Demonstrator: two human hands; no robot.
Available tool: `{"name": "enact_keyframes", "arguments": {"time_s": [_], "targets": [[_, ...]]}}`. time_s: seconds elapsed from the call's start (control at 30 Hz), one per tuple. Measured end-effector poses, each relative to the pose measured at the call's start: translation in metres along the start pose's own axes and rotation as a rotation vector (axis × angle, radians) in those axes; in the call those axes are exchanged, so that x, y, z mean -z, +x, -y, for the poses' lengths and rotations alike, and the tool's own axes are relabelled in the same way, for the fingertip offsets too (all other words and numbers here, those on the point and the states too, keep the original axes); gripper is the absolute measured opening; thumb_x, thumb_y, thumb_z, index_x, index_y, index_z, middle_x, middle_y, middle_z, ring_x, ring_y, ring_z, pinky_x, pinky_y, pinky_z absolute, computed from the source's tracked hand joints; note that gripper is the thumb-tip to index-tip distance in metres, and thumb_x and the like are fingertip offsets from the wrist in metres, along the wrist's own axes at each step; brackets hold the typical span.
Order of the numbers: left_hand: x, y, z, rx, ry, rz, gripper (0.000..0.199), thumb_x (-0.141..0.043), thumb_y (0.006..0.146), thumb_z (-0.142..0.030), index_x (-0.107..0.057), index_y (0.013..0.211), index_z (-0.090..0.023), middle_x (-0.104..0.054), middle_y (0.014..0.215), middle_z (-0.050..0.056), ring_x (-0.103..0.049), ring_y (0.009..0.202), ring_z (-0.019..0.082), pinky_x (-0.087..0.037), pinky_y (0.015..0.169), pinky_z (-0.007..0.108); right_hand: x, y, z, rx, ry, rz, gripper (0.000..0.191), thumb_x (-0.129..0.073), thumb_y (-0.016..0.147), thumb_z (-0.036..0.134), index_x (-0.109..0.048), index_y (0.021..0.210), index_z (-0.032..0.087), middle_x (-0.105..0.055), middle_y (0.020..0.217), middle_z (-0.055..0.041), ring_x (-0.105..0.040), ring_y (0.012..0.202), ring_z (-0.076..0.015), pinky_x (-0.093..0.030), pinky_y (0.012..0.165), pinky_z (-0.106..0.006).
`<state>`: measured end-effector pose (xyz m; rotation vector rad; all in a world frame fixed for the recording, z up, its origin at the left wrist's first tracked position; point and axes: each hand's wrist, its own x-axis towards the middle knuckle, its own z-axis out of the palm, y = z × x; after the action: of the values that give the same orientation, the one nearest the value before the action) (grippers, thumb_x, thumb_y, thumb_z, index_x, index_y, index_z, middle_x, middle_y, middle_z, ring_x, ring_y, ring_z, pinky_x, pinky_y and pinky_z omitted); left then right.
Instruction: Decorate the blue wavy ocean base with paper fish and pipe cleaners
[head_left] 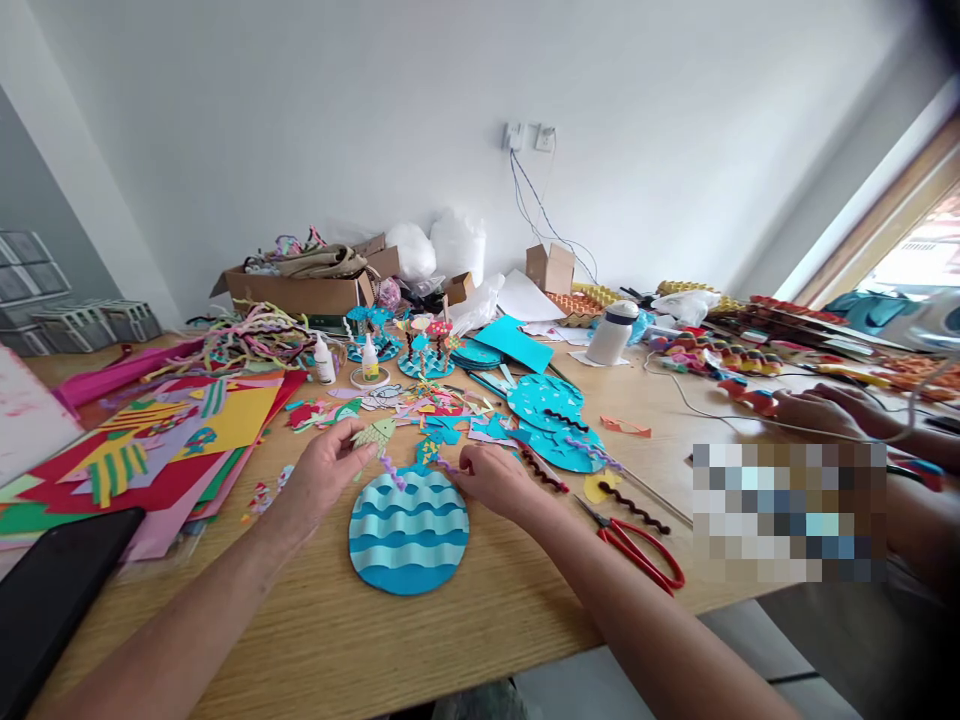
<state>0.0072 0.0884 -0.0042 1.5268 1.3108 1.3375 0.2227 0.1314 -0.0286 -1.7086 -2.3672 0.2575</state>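
Note:
A round blue paper disc [409,578] with wavy light-blue strips lies on the wooden table between my hands. My left hand [334,470] pinches a pale green paper fish [377,434] above the disc's upper left edge. A curly purple pipe cleaner [392,472] hangs below that fish, over the disc. At the disc's upper right, my right hand [487,478] has its fingers closed at the end of another purple pipe cleaner [444,463]. A blue paper fish [429,447] with yellow marks stands next to it, at the disc's top edge.
Red-handled scissors [645,555] lie right of my right forearm. Glue bottles [370,358], paper scraps and finished blue pieces [559,400] sit behind the disc. Coloured sheets [247,415] and a black phone [64,590] are at left. Another person's hand [814,412] is at right.

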Motion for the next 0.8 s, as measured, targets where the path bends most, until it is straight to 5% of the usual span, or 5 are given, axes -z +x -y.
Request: {"name": "enact_keyframes", "arguments": {"time_s": [0.2, 0.43, 0.8], "targets": [[0.001, 0.000, -0.001, 0.000, 0.014, 0.000, 0.019, -0.062, 0.066, -0.035, -0.059, 0.076, -0.020, -0.056, 0.071, -0.003, -0.047, 0.065, 0.014, -0.035, 0.056, 0.022, -0.011, 0.008, 0.003, -0.028, -0.024, 0.011, 0.036, -0.049, 0.080, 0.049, -0.063, 0.069, 0.018, -0.066, 0.077, -0.0092, -0.060, 0.073, -0.0204, -0.033, 0.055, -0.025], [0.001, 0.003, 0.009, -0.016, -0.025, -0.045, 0.016, -0.063, 0.066, -0.033, -0.057, 0.073, -0.020, -0.052, 0.064, -0.004, -0.045, 0.059, 0.013, -0.035, 0.053, 0.021, -0.012, 0.007, -0.004, 0.021, 0.094, -0.191, 0.015, -0.045, 0.082, 0.016, -0.060, 0.078, 0.017, -0.063, 0.085, -0.0076, -0.057, 0.075, -0.0164, -0.034, 0.061, -0.024], [-0.001, 0.000, 0.026, -0.022, -0.050, -0.070, 0.019, -0.062, 0.067, -0.034, -0.057, 0.078, -0.020, -0.055, 0.067, -0.003, -0.050, 0.063, 0.014, -0.038, 0.059, 0.023, -0.017, 0.005, 0.012, 0.193, 0.454, -0.343, 0.013, -0.051, 0.076, 0.018, -0.050, 0.063, 0.019, -0.053, 0.059, 0.0018, -0.047, 0.055, -0.0102, -0.035, 0.053, -0.020]]}}
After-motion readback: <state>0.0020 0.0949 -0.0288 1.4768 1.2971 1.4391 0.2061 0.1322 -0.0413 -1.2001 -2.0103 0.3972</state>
